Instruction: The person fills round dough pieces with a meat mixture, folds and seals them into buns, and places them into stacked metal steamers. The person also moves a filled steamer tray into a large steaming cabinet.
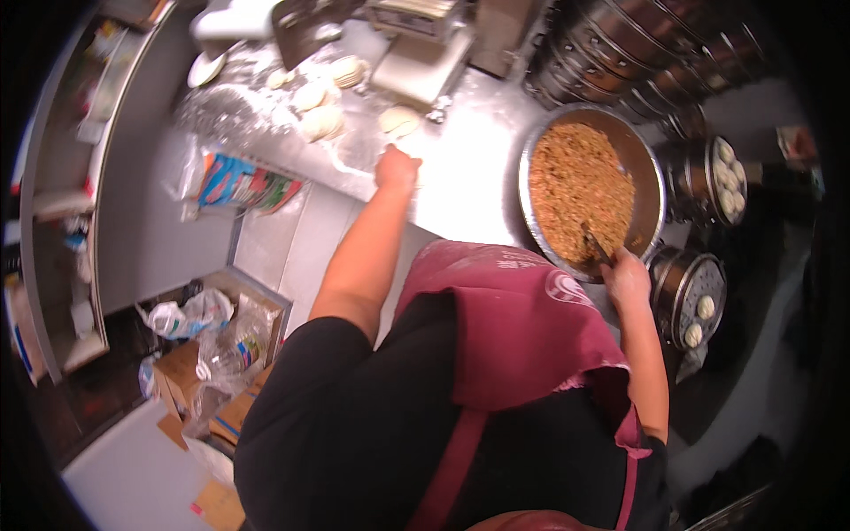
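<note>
At the near rim of the wide metal basin [645,159], your right hand [627,276] is closed around a slim dark tool [598,250]. Its far end sits in the orange-brown filling [580,181], which covers most of the basin's inside; bare metal shows along the right wall.

Left of the basin, over the floury steel bench [478,133], your left hand [397,170]. Fingers look curled in, not spread; blurred and seen from the back, so you cannot tell whether they pinch anything. Just past them, a pale dough round [400,120] on the bench, also left of the basin.

Farther left of the basin: more flattened dough pieces [322,122] near one another, a stack of thin dough rounds [348,72] just beyond them, flour scattered about. Beyond the basin and to its left, a white-topped device [420,67].

Right of the basin, near its wall: a round steamer [712,196] with white buns [729,180] crowded on it. Nearer you, right of the basin's near rim, a perforated steamer tray [689,296] carrying two pleated buns [699,322]. Beyond the basin, tall stacked steamers [611,49].

Well left of the basin, below bench level, a colourful plastic sack [248,184].
</note>
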The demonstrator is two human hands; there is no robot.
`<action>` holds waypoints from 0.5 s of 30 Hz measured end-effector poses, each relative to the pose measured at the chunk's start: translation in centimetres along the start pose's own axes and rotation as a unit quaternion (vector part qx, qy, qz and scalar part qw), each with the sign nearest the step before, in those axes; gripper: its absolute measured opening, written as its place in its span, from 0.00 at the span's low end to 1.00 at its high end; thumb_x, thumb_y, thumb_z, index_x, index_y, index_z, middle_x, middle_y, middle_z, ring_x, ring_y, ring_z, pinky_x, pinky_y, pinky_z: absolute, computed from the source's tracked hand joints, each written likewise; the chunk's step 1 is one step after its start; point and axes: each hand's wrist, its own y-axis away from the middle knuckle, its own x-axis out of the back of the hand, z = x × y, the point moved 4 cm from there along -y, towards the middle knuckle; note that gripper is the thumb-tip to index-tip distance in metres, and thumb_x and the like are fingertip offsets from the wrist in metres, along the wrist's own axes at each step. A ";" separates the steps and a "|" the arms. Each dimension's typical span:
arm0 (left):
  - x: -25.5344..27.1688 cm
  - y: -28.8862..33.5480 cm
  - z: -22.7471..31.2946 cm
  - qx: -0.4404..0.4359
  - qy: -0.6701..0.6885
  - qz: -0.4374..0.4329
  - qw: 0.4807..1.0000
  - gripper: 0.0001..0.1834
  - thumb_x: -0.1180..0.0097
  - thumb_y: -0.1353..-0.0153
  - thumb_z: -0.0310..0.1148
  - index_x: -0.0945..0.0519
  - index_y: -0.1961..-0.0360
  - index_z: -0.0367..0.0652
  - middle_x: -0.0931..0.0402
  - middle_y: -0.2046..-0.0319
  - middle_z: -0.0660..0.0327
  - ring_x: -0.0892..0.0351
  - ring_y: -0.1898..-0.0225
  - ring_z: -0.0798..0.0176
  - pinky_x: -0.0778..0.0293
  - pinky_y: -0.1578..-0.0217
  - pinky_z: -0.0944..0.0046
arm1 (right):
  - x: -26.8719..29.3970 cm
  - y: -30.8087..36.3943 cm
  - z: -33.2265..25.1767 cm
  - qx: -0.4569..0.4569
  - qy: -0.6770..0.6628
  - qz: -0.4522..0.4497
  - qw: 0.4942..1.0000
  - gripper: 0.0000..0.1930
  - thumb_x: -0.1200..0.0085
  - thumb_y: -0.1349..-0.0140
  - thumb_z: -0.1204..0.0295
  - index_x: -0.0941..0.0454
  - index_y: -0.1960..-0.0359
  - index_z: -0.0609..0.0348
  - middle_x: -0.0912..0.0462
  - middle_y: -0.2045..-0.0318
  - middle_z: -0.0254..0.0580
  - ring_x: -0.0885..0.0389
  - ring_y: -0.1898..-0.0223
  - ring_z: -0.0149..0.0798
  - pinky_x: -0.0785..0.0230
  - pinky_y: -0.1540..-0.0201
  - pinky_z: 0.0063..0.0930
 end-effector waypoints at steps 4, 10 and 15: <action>0.2 -1.2 -0.2 0.003 -0.038 -0.113 0.993 0.33 0.32 0.53 0.49 0.25 0.60 0.27 0.21 0.61 0.39 0.21 0.56 0.40 0.26 0.54 0.52 | -1.2 -2.7 -1.3 0.024 0.064 0.037 0.997 0.09 0.50 0.44 0.69 0.22 0.68 0.60 0.18 0.66 0.54 0.19 0.62 0.57 0.26 0.59 0.48; -0.1 -1.5 -0.3 -0.063 -0.085 -0.086 0.991 0.30 0.38 0.47 0.51 0.20 0.65 0.25 0.20 0.65 0.37 0.20 0.60 0.40 0.26 0.58 0.51 | 1.4 -4.9 -2.5 0.058 0.115 -0.034 0.991 0.11 0.55 0.45 0.74 0.18 0.71 0.60 0.18 0.69 0.55 0.18 0.64 0.58 0.25 0.60 0.46; -1.3 -1.7 -1.5 -0.019 -0.060 -0.105 0.992 0.30 0.41 0.45 0.51 0.19 0.67 0.26 0.20 0.68 0.37 0.19 0.65 0.41 0.26 0.61 0.51 | 4.5 -10.4 -6.2 0.070 -0.011 0.079 0.994 0.13 0.56 0.45 0.75 0.20 0.62 0.59 0.20 0.60 0.58 0.20 0.56 0.57 0.28 0.51 0.45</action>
